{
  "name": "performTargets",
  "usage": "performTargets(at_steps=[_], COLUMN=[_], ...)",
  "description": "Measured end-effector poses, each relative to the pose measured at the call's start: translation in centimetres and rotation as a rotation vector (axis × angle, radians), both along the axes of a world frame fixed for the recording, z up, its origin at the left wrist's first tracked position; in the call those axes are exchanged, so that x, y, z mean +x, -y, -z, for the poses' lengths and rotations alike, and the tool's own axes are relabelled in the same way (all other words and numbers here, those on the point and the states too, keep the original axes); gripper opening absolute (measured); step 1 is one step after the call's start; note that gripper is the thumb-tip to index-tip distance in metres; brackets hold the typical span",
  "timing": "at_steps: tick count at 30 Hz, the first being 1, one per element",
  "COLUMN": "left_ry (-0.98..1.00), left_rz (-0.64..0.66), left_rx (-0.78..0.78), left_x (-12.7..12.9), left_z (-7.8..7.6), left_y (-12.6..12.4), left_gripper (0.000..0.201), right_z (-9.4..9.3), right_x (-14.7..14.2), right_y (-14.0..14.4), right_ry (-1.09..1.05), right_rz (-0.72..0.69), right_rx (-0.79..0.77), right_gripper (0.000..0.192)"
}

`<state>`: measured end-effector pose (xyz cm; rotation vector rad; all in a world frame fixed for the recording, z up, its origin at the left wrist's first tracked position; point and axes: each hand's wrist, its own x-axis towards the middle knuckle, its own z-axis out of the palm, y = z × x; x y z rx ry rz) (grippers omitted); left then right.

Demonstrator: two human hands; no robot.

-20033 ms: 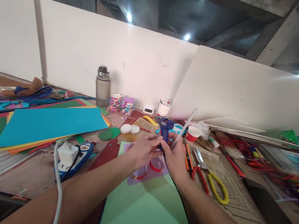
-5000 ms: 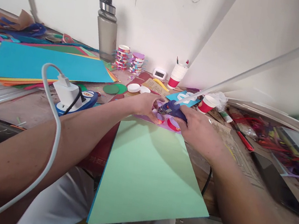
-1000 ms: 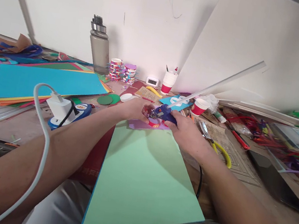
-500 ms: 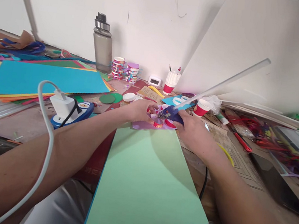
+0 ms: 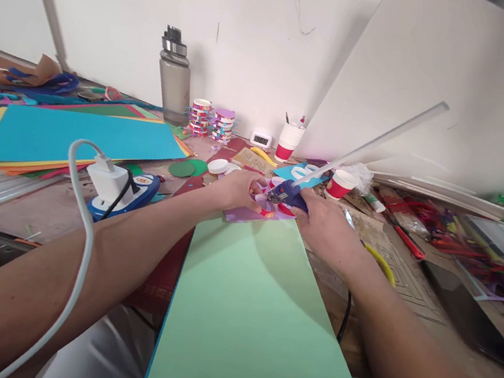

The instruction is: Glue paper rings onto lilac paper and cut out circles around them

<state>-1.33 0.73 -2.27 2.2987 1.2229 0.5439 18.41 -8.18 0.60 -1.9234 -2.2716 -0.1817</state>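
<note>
My right hand (image 5: 325, 221) is closed round a blue hot glue gun (image 5: 289, 194), with a long clear glue stick (image 5: 381, 138) standing out of its back end. The gun's nozzle points left, at a short red-and-white paper cup piece (image 5: 268, 212). Thumb and fingers of my left hand (image 5: 243, 189) curl round that cup piece on the near side of a purple sheet (image 5: 241, 215). More such pieces sit on the sheet, partly hidden by the gun and my hands. A large light green sheet (image 5: 245, 301) lies in front, reaching over my lap.
At left are a blue power strip (image 5: 146, 190) with a white charger (image 5: 112, 185), stacked coloured sheets (image 5: 81, 137) and a bottle (image 5: 174, 81). Behind stand stacked cups (image 5: 291, 138) and a clock (image 5: 261, 139). At right are a paper cup (image 5: 341, 184), a cutter (image 5: 408, 241) and a dark phone-like slab (image 5: 473, 314).
The view has shifted slightly. The glue gun and its stick have tilted a little, and the nozzle stays by the cup piece. My left hand keeps its place on it.
</note>
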Motion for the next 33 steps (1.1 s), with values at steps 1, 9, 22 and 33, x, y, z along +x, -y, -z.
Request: performTargets(at_steps=[1,9,22,33], left_ry=[-0.005,0.018,-0.045,-0.031], left_rz=[0.004,-0.013,-0.091,-0.064], left_rx=[0.004,0.032,0.050,0.013], left_x=[0.0,0.2,0.1,-0.3], left_z=[0.0,0.1,-0.1,0.1], left_y=[0.0,0.1,0.3,-0.1], left_gripper=[0.065,0.058,0.063,0.053], right_z=[0.1,0.9,0.6,0.9], right_x=[0.0,-0.4,0.0,0.3], right_y=[0.0,-0.1,-0.5,-1.2], right_ry=[-0.021,-0.192,-0.248,-0.447], right_rz=[-0.004,-0.132,0.008,0.076], right_rx=[0.001,0.025,0.018,-0.060], right_gripper=[0.026,0.029,0.026,0.027])
